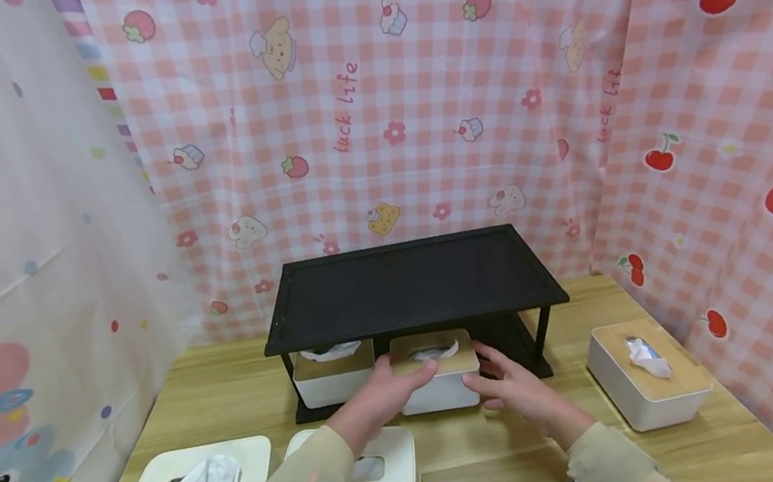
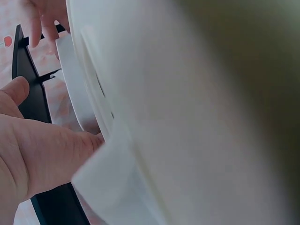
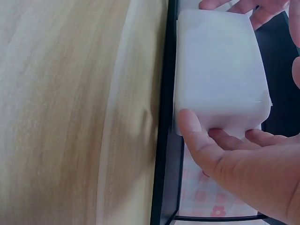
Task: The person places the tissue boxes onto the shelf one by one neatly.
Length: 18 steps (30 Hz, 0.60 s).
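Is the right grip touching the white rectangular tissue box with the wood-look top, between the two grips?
Touching. The right wrist view shows the right grip with its thumb laid over the tissue box near a corner.

Two hands; three wood-topped tissue boxes, one between the fingers, one to each side; two white-lidded tissue boxes nearer left; one black shelf.

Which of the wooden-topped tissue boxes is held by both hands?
The middle box, at the black shelf's front: the left hand and right hand grip it from opposite sides. No hand holds the others.
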{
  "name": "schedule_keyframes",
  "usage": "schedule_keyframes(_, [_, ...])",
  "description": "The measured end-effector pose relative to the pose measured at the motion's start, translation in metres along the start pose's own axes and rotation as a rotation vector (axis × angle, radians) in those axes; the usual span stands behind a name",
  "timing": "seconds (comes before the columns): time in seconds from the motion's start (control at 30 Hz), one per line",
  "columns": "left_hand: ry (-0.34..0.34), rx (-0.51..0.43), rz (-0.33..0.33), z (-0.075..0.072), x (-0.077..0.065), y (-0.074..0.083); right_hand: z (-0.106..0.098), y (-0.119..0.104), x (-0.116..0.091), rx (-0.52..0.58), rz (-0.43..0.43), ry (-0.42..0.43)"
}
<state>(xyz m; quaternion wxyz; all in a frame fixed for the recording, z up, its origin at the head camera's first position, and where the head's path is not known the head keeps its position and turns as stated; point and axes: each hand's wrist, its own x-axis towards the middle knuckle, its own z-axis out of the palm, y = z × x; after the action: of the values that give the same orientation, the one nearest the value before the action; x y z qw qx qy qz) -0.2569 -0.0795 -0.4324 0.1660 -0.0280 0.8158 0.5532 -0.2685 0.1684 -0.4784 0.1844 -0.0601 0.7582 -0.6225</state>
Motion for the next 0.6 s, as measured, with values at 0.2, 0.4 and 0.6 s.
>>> schedule_keyframes(0.2, [0.004, 0.002, -0.009, -0.009, 0.001, -0.001, 0.003, -0.001, -0.001, -0.013, -0.005, 0.008])
schedule_keyframes(0.4, [0.038, 0.012, -0.034, -0.011, 0.002, -0.001, 0.005, -0.002, -0.001, -0.008, -0.005, 0.012])
schedule_keyframes(0.6, [0.067, -0.002, -0.045, -0.014, 0.002, 0.000, 0.007, -0.005, 0.000, -0.006, -0.027, 0.011])
